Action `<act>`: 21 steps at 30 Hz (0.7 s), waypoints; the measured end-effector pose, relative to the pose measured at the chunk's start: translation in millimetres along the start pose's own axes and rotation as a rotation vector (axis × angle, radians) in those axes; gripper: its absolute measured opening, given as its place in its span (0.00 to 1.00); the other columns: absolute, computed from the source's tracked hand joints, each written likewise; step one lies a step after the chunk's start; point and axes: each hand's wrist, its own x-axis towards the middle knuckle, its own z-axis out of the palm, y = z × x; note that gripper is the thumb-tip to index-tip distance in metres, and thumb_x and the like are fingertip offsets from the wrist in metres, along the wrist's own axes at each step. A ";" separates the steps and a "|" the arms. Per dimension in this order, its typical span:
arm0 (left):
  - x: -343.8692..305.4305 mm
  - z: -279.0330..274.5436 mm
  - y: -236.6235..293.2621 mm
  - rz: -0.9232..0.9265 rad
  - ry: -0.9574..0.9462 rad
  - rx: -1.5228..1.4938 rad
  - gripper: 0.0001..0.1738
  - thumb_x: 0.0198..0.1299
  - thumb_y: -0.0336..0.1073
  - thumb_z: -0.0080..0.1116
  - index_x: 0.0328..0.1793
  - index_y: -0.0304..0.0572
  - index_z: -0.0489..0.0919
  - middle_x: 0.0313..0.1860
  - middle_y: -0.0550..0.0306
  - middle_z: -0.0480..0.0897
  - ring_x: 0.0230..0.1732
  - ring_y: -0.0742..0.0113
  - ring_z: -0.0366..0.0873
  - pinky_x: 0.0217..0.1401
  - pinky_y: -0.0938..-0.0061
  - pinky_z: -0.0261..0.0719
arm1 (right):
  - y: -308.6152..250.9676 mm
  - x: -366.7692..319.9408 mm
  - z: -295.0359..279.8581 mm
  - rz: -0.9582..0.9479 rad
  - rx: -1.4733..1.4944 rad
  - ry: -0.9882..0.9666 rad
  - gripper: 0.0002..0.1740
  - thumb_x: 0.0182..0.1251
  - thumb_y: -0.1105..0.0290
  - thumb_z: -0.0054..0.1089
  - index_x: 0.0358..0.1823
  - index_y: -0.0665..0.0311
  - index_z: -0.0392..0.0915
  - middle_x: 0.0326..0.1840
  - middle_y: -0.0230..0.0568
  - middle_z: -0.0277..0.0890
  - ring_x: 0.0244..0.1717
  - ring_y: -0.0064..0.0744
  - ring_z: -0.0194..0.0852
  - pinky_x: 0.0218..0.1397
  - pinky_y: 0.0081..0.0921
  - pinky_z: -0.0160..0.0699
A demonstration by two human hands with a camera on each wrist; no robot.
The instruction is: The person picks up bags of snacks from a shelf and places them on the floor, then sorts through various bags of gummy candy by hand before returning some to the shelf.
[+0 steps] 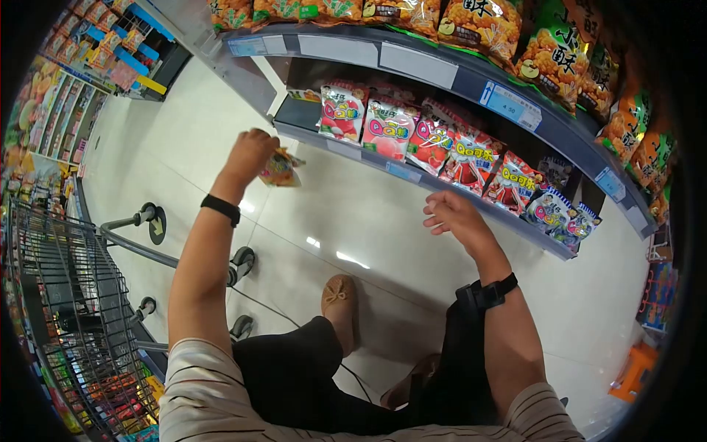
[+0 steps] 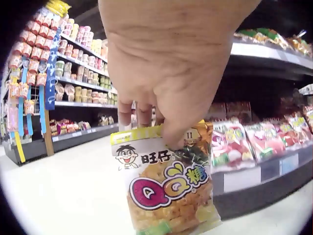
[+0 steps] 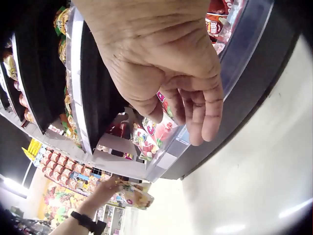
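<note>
My left hand (image 1: 254, 153) pinches a small gummy candy bag (image 1: 280, 169) by its top edge, off the left end of the low shelf. In the left wrist view the bag (image 2: 168, 188) hangs upright, front showing, beneath the left hand (image 2: 168, 63). My right hand (image 1: 460, 221) is held over the floor beside the shelf front, fingers loosely bent and holding nothing. Behind the right hand (image 3: 161, 68), in the right wrist view, are pink candy bags (image 3: 149, 137) on the shelf.
A low shelf (image 1: 353, 152) holds a row of candy bags; above it a shelf (image 1: 339, 50) carries orange snack bags. A wire shopping cart (image 1: 74, 295) stands at left, its wheels and a cable (image 1: 276, 311) on the floor near the feet.
</note>
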 end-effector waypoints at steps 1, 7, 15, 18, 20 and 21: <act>-0.6 17.0 5.0 0.003 -0.065 -0.010 0.06 0.59 0.34 0.59 0.41 0.50 0.83 0.41 0.57 0.85 0.54 0.56 0.80 0.58 0.59 0.76 | 1.1 -0.9 -2.0 0.006 0.001 0.007 0.24 0.76 0.57 0.54 0.61 0.69 0.73 0.53 0.45 0.79 0.48 0.34 0.84 0.48 0.28 0.83; 15.8 84.8 36.2 0.099 -0.316 0.127 0.07 0.60 0.35 0.58 0.42 0.54 0.85 0.43 0.60 0.84 0.56 0.59 0.80 0.60 0.62 0.74 | 4.2 -4.5 -15.4 0.008 0.022 0.046 0.23 0.77 0.57 0.54 0.62 0.69 0.73 0.54 0.46 0.79 0.49 0.34 0.84 0.48 0.29 0.83; 30.1 121.1 36.9 0.004 -0.161 0.115 0.09 0.62 0.34 0.57 0.46 0.53 0.83 0.44 0.58 0.84 0.56 0.58 0.80 0.60 0.60 0.74 | 6.7 -12.0 -29.0 -0.002 0.035 0.095 0.23 0.77 0.57 0.54 0.61 0.68 0.73 0.53 0.45 0.79 0.49 0.34 0.84 0.48 0.29 0.83; 27.2 122.4 33.2 -0.063 -0.196 0.113 0.11 0.62 0.35 0.57 0.50 0.52 0.82 0.45 0.57 0.84 0.55 0.57 0.81 0.58 0.58 0.77 | 7.0 -9.2 -26.9 -0.001 0.028 0.084 0.23 0.77 0.57 0.54 0.61 0.68 0.74 0.53 0.45 0.79 0.49 0.34 0.84 0.48 0.28 0.83; 25.3 119.9 29.9 -0.121 -0.280 0.084 0.11 0.63 0.36 0.57 0.51 0.52 0.82 0.47 0.57 0.85 0.55 0.56 0.82 0.57 0.55 0.78 | 7.3 -8.1 -26.0 0.010 0.018 0.082 0.22 0.76 0.58 0.54 0.61 0.68 0.74 0.53 0.45 0.79 0.49 0.34 0.84 0.48 0.28 0.83; 24.4 118.2 24.3 -0.152 -0.327 0.053 0.11 0.64 0.36 0.56 0.51 0.52 0.82 0.48 0.56 0.85 0.56 0.55 0.83 0.57 0.54 0.79 | 6.0 -7.8 -25.6 0.016 0.015 0.086 0.22 0.76 0.58 0.54 0.61 0.68 0.74 0.53 0.45 0.79 0.48 0.34 0.84 0.48 0.28 0.83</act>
